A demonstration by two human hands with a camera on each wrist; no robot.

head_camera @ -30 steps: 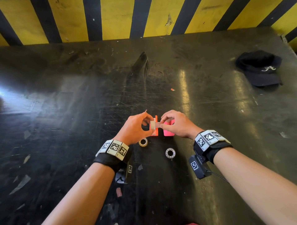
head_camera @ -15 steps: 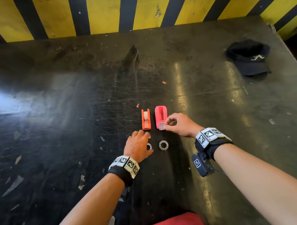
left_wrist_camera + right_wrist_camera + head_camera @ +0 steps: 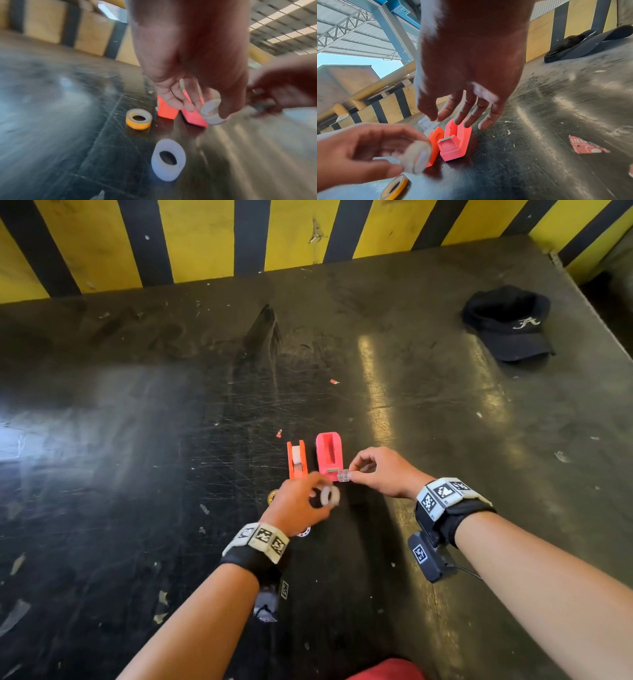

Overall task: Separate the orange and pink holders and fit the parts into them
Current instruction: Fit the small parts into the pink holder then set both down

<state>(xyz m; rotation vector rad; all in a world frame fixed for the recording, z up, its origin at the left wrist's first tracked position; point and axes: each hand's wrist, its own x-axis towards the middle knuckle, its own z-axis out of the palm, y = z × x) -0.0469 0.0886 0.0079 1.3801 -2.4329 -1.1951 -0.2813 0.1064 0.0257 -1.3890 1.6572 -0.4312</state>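
The orange holder (image 3: 297,460) and the pink holder (image 3: 329,451) stand side by side, a narrow gap between them. My left hand (image 3: 310,503) hovers just in front of them and grips a white ring (image 3: 329,495), blurred by motion; the same ring (image 3: 212,112) shows in the left wrist view. My right hand (image 3: 354,474) pinches a small clear piece (image 3: 343,475) at the pink holder's front right corner. A yellow roll (image 3: 139,119) and a second white ring (image 3: 169,159) lie on the table in front of the holders.
A black cap (image 3: 508,325) lies at the table's far right. The yellow-and-black striped wall (image 3: 219,237) closes the back edge. Small paper scraps (image 3: 334,381) dot the dark scratched tabletop (image 3: 137,440).
My left hand has left the table beside the rings and now holds a white ring up near the holders. The right hand's clear piece now sits just right of the pink holder's front.
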